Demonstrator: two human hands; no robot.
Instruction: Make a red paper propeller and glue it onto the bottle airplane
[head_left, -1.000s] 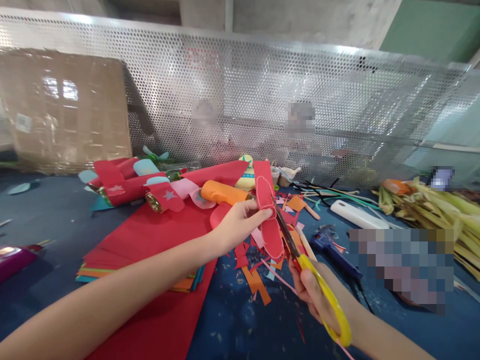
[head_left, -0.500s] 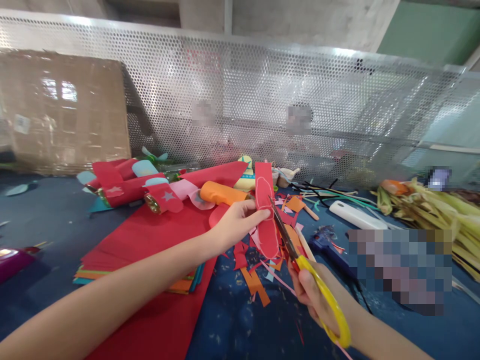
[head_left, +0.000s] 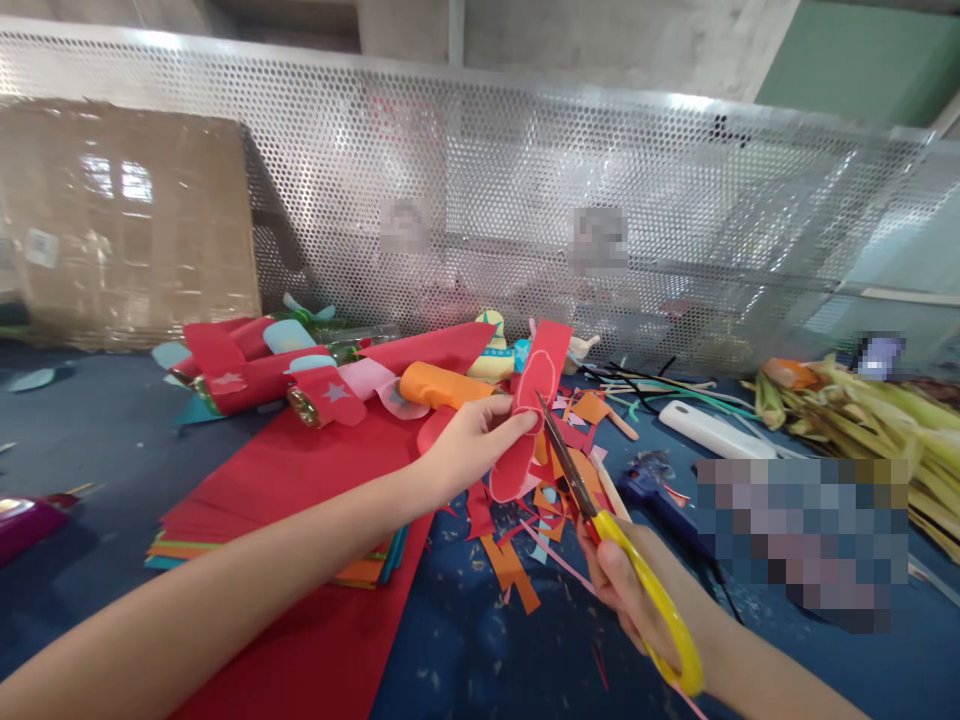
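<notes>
Between thumb and fingers, my left hand (head_left: 480, 440) pinches a red paper strip (head_left: 551, 350) at its middle. White outlines are drawn on the strip, which leans with its top to the right and its rounded lower end to the left. My right hand (head_left: 645, 590) is closed round the yellow handles of the scissors (head_left: 671, 630). Their dark blades point up and left, with the tips at the strip's right edge beside my left fingertips. Whether the tips touch the paper is unclear.
Red paper sheets (head_left: 300, 480) are stacked at the left. An orange paper roll (head_left: 442, 385) lies behind my left hand. Paper scraps (head_left: 510, 570) cover the middle. At the right are a blue glue gun (head_left: 667, 505), a white tool (head_left: 712, 430) and dried husks (head_left: 862, 430).
The red strip has tilted in my left hand: its top moved right and its lower end left. My right hand and the scissors have hardly moved.
</notes>
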